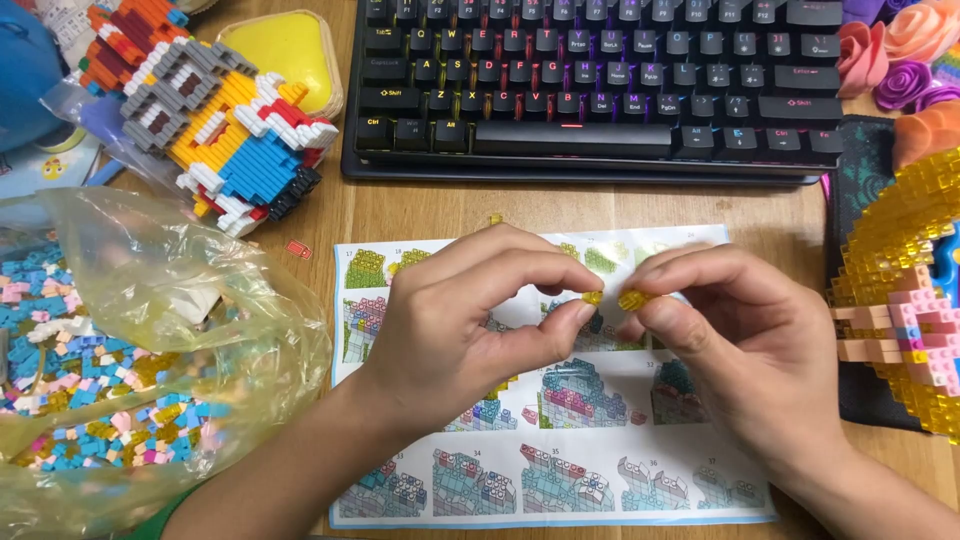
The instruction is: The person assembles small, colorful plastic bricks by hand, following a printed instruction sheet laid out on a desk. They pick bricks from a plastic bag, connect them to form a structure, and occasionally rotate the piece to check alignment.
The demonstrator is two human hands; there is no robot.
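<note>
Yellow translucent bricks are being pinched, one (593,297) by the left hand (470,320), one (632,299) by the right hand (745,345), fingers closed, held nearly touching above the instruction sheet (560,490); farther off, a keyboard (600,85) is lying on the bench (400,205).

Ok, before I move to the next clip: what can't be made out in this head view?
- Instruction sheet: middle steps covered by the left hand and right hand.
- Yellow bricks and: pinched by fingertips, too small to tell their shape or whether they are joined.
- Yellow and pink brick model: cut off by the right edge.
- Loose bricks in the plastic bag: blurred by the film, cut off at the left.
- Keyboard: top rows cut off.
</note>
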